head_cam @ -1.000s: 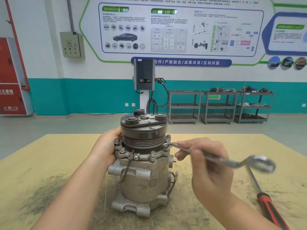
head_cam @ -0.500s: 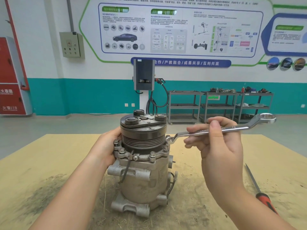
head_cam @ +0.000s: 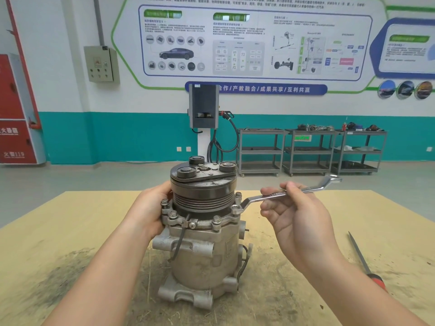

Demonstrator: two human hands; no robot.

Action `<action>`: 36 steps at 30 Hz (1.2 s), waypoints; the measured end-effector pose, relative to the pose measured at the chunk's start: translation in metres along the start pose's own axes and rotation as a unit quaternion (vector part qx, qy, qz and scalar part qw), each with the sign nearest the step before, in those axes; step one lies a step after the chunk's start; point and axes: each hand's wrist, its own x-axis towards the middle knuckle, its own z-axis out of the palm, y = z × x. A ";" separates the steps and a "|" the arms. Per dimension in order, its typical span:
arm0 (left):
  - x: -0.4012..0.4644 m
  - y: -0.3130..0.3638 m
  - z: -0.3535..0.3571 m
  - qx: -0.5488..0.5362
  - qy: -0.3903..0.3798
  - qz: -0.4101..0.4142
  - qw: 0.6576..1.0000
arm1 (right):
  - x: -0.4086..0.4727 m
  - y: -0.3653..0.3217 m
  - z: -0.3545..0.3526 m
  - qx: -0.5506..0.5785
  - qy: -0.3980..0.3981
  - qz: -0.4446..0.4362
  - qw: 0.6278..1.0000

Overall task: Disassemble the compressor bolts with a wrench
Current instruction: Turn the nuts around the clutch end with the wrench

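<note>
One compressor (head_cam: pixel 203 234), one wrench (head_cam: pixel 282 193), one screwdriver (head_cam: pixel 363 260), two hands, three shelf carts (head_cam: pixel 260 151).

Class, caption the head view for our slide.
Left hand steadies the compressor while right hand holds a wrench on a flange bolt.
</note>
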 end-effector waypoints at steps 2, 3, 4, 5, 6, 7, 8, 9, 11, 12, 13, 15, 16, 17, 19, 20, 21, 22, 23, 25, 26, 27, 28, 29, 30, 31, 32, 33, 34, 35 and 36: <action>-0.001 0.001 0.000 0.000 -0.011 -0.005 1.000 | -0.008 0.011 -0.002 -0.041 -0.022 -0.119 0.992; -0.001 0.002 0.000 -0.001 -0.017 -0.008 1.000 | -0.011 0.016 -0.004 -0.078 -0.042 -0.198 0.976; -0.002 0.002 -0.001 -0.003 -0.022 -0.013 1.000 | -0.014 0.020 -0.006 -0.118 -0.075 -0.274 0.951; -0.002 0.003 -0.001 -0.007 -0.026 -0.018 0.999 | -0.016 0.022 -0.008 -0.157 -0.115 -0.340 0.920; -0.003 0.004 -0.001 -0.010 -0.030 -0.024 0.999 | -0.017 0.023 -0.009 -0.199 -0.155 -0.387 0.887; -0.003 0.005 -0.001 -0.012 -0.031 -0.029 0.999 | -0.019 0.024 -0.011 -0.246 -0.189 -0.415 0.855; -0.003 0.006 0.000 -0.013 -0.031 -0.032 0.999 | -0.020 0.023 -0.012 -0.293 -0.211 -0.435 0.825; -0.005 0.007 0.001 -0.014 -0.029 -0.031 0.999 | -0.022 0.022 -0.011 -0.338 -0.225 -0.453 0.794; -0.006 0.006 0.003 -0.017 -0.025 -0.022 0.999 | -0.027 0.020 -0.006 -0.401 -0.243 -0.483 0.739; -0.007 0.006 0.005 -0.020 -0.025 -0.020 0.999 | -0.029 0.018 -0.002 -0.420 -0.249 -0.488 0.723; -0.008 0.005 0.006 -0.023 -0.025 -0.018 0.999 | -0.031 0.017 0.001 -0.429 -0.252 -0.487 0.718; -0.010 0.004 0.008 -0.022 -0.017 -0.010 1.000 | -0.030 0.012 0.005 -0.416 -0.241 -0.475 0.737; -0.010 0.004 0.008 -0.019 -0.012 -0.007 1.000 | -0.029 0.010 0.006 -0.389 -0.225 -0.458 0.767; -0.010 0.004 0.008 -0.018 -0.011 -0.008 1.000 | -0.028 0.006 0.008 -0.349 -0.200 -0.429 0.809; -0.011 0.004 0.008 -0.017 -0.008 -0.007 1.000 | -0.026 -0.002 0.011 -0.252 -0.136 -0.336 0.898; -0.010 0.004 0.007 -0.017 -0.003 -0.004 1.000 | -0.024 -0.005 0.011 -0.207 -0.101 -0.282 0.931; -0.010 0.004 0.007 -0.016 0.002 -0.002 1.000 | -0.021 -0.008 0.010 -0.172 -0.070 -0.232 0.955; -0.009 0.004 0.006 -0.015 0.006 -0.002 1.000 | -0.017 -0.010 0.009 -0.144 -0.046 -0.188 0.971; -0.009 0.004 0.006 -0.015 0.009 -0.002 1.000 | -0.014 -0.011 0.008 -0.119 -0.033 -0.149 0.981; -0.007 0.004 0.006 -0.013 0.018 0.000 1.000 | -0.008 -0.011 0.006 -0.077 -0.018 -0.086 0.993; -0.006 0.003 0.006 -0.012 0.022 0.000 1.000 | -0.006 -0.010 0.005 -0.064 -0.014 -0.063 0.996; -0.006 0.003 0.006 -0.013 0.024 -0.002 1.000 | -0.004 -0.009 0.005 -0.056 -0.014 -0.043 0.997; -0.005 0.003 0.006 -0.014 0.025 -0.004 1.000 | -0.003 -0.008 0.004 -0.050 -0.016 -0.025 0.998; -0.005 0.002 0.006 -0.015 0.026 -0.004 1.000 | -0.001 -0.007 0.003 -0.042 -0.017 -0.007 0.999; -0.005 0.002 0.006 -0.016 0.028 -0.003 0.999 | 0.002 -0.008 0.002 -0.032 -0.017 0.013 0.999; -0.005 0.002 0.006 -0.015 0.030 -0.003 0.999 | 0.005 -0.008 0.001 -0.020 -0.018 0.038 0.999; -0.005 0.001 0.006 -0.013 0.031 -0.004 0.999 | 0.008 -0.009 -0.001 -0.009 -0.019 0.064 0.998; -0.005 0.001 0.007 -0.011 0.033 -0.005 0.999 | 0.011 -0.009 -0.002 -0.001 -0.019 0.087 0.996; -0.005 0.001 0.007 -0.010 0.033 -0.006 0.999 | 0.012 -0.008 -0.003 0.006 -0.018 0.101 0.995; -0.006 0.002 0.007 -0.011 0.034 -0.006 0.999 | 0.012 -0.005 -0.004 0.012 -0.014 0.103 0.994; -0.007 0.002 0.007 -0.011 0.033 -0.006 0.999 | 0.011 -0.002 -0.005 0.018 -0.007 0.093 0.995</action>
